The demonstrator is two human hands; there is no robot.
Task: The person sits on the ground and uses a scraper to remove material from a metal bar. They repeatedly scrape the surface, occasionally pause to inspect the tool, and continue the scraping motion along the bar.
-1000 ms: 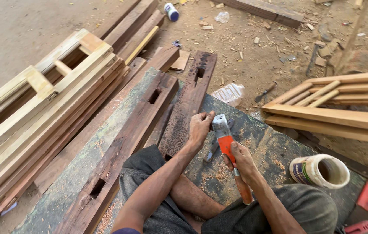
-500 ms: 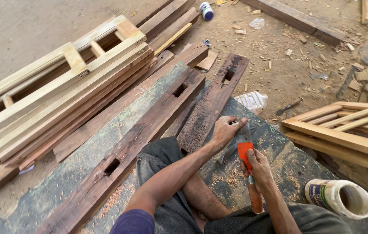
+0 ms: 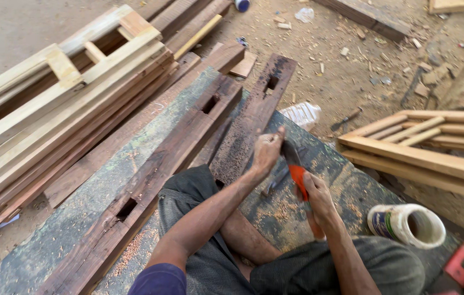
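While sitting on the ground over a dark mat point(image 3: 150, 136), a person is working with both hands just right of two dark mortised planks. Their right hand point(image 3: 319, 199) is closing its grip around the orange handle of a hammer point(image 3: 299, 183), its far end rising toward the left hand. Their left hand point(image 3: 267, 153) is pinching something small against the nearer plank point(image 3: 248, 125), fingers pressed together, probably steadying it; what it is cannot be told. Pale wooden frames point(image 3: 51, 104) are stacked far left.

The person wears a short purple sleeve point(image 3: 161, 278) and grey trousers point(image 3: 297, 267), forearms bare.
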